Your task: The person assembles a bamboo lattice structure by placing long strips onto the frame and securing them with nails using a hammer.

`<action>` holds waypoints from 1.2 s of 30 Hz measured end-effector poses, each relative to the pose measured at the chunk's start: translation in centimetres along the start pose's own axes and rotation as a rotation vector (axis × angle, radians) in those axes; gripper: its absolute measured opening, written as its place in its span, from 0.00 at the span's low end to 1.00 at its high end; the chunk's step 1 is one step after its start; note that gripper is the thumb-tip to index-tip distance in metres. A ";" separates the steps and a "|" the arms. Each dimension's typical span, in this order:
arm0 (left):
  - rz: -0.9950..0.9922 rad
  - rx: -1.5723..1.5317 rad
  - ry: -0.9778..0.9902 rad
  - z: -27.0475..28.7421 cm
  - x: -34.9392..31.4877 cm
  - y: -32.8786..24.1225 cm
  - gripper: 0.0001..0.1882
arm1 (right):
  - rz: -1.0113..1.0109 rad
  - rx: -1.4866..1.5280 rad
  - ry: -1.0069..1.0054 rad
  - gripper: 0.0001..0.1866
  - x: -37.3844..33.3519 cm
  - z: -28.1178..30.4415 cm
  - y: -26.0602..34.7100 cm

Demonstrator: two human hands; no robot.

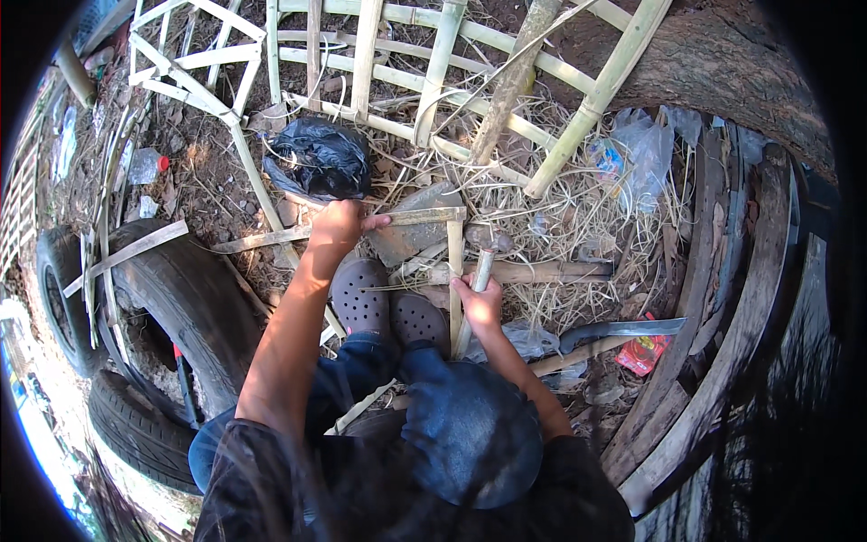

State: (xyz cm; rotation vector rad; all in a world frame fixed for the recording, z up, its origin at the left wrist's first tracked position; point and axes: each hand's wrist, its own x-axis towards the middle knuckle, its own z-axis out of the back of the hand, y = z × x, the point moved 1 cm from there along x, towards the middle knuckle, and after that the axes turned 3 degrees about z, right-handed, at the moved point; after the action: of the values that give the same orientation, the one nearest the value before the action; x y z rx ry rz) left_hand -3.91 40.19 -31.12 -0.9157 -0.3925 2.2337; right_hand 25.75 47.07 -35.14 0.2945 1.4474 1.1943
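Note:
A flat bamboo strip (417, 217) lies crosswise in front of me, and my left hand (338, 228) is closed round it with the thumb along its top. At its right end this strip meets an upright-running bamboo strip (455, 271) at a corner. My right hand (479, 301) grips a hammer by its pale handle (484, 267), beside that second strip. The rounded hammer head (489, 238) points away from me, just right of the corner. Under the joint is a flat grey slab (411, 237). A thick bamboo piece (542, 273) lies behind my right hand.
A woven bamboo lattice (424, 86) spans the far side. A black plastic bag (318, 158) sits beyond my left hand. Old tyres (185, 289) lie at left. At right are a long dark-handled knife (623, 331), a red packet (643, 352) and wooden planks (750, 298). Shavings cover the ground.

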 end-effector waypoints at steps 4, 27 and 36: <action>0.024 0.027 -0.021 0.3 -0.1 -0.2 0.29 | 0.033 -0.017 0.005 0.12 -0.1 -0.2 0.0; 0.196 -0.035 0.175 0.0 1.2 0.9 0.36 | 0.137 -0.269 -0.009 0.11 -0.5 2.4 5.7; 0.264 -0.048 0.163 -0.5 1.5 1.4 0.37 | 0.549 -0.476 0.089 0.08 -2.6 0.6 9.4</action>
State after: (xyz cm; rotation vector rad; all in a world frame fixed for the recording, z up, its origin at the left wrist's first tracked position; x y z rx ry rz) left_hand -4.99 40.22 -32.98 -1.2264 -0.2637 2.3711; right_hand 22.87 49.56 -26.19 0.3182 1.1373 1.9736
